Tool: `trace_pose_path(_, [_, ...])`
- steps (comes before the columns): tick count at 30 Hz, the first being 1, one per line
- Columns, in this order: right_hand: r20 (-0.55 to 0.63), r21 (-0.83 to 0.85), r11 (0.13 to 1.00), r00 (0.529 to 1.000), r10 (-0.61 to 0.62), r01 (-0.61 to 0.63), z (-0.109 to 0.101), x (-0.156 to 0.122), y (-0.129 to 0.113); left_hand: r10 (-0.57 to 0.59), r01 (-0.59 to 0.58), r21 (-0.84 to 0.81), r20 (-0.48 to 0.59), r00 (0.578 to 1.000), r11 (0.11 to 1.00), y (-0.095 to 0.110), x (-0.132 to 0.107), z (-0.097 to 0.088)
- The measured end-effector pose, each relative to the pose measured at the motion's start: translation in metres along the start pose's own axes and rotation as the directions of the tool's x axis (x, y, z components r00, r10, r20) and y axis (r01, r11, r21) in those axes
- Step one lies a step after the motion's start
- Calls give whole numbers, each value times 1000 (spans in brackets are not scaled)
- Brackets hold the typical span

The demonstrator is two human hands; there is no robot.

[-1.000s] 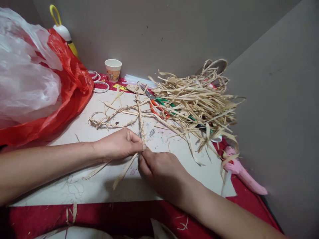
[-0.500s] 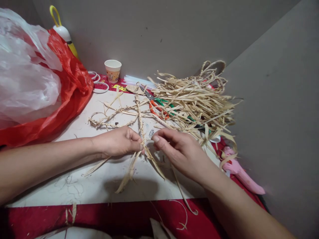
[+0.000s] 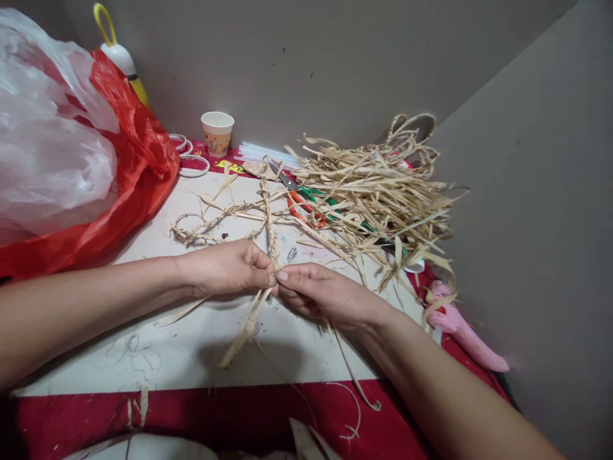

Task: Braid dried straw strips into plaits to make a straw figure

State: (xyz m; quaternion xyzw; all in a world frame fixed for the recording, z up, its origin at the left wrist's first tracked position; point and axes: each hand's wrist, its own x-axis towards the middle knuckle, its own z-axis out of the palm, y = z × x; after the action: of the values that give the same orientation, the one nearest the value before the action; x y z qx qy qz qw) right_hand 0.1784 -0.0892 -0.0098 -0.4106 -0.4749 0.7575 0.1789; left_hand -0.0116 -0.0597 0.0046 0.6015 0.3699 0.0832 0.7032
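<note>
A pale braid of dried husk strips [image 3: 269, 220] runs down the white board [image 3: 158, 364] towards me. My left hand [image 3: 239, 267] pinches its near end between thumb and fingers. Right beside it, my right hand [image 3: 316, 287] is closed at the same spot, thumb and forefinger pinched on the strips; the tips of both hands touch or nearly touch. Loose strip ends [image 3: 246, 332] hang below my left hand towards the board's front. The strips under my right hand are mostly hidden by its fingers.
A heap of dried strips [image 3: 378, 191] lies at the back right, with orange-handled scissors [image 3: 306, 209] at its left edge. A paper cup [image 3: 218, 134] stands behind the board. Red and white plastic bags [image 3: 138, 147] fill the left. A pink object [image 3: 464, 332] lies at the right.
My right hand has moved left and closed on the strips at the braid's end, beside my left hand. The left hand keeps its pinch almost unmoved.
</note>
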Motion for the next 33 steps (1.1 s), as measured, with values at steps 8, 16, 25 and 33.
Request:
trace_pose_path(8, [-71, 107, 994, 997, 31, -24, 6, 4, 0, 91, -94, 423, 28, 995, 901, 8, -6, -5])
trace_pose_path(16, [-203, -28, 1000, 979, -12, 7, 12, 6, 8, 226, -26, 853, -109, 968, 522, 14, -11, 4])
trace_pose_path(25, [-263, -121, 993, 964, -33, 1, 15, 5, 8, 205, 6, 884, -115, 972, 467, 19, -13, 5])
trace_pose_path(33, [-247, 74, 997, 969, 5, 14, 22, 4, 8, 99, 25, 883, -80, 992, 469, 16, -20, 22])
